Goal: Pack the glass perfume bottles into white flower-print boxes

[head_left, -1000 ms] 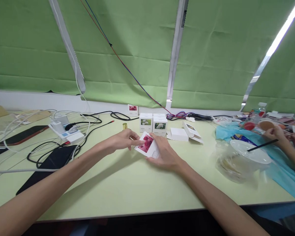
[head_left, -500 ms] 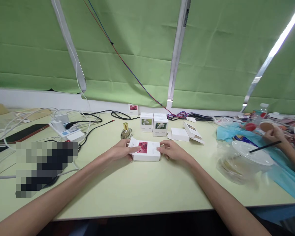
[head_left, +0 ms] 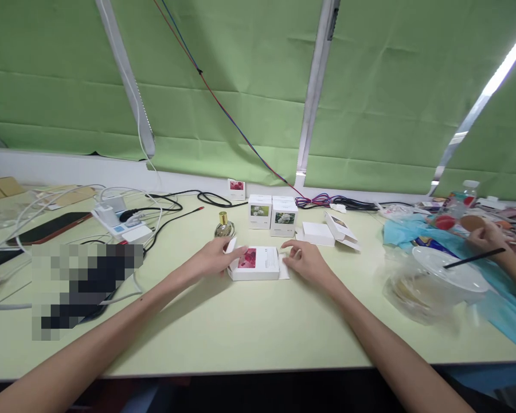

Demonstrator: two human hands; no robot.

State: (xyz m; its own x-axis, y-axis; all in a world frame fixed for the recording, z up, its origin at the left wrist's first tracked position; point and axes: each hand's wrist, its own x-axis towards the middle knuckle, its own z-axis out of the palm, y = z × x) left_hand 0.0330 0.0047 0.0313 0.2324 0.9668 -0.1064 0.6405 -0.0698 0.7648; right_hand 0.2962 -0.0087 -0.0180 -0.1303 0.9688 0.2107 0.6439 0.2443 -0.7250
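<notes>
A white carton (head_left: 264,265) with a red flower picture lies on the table in front of me. My left hand (head_left: 215,256) is closed on its left end, thumb on top over the picture and a raised flap beside it. At the right end an end flap (head_left: 285,272) sticks out. My right hand (head_left: 303,260) hovers just beside that end, thumb and index finger apart with nothing between them; its other fingers are curled and partly hidden. Behind the carton, close to my left hand, stands a glass bottle (head_left: 224,229) with a gold cap.
Two white boxes (head_left: 284,221) with white flower pictures stand behind. An opened carton (head_left: 343,234) and a white box (head_left: 318,234) lie to their right. Cables and a power strip (head_left: 133,229) are on the left. On the right are a lidded bowl (head_left: 449,269) and another person's hand (head_left: 492,238).
My right hand has come off the carton's right end, and a flap now sticks out there. My left hand keeps its hold. The view has shifted slightly.
</notes>
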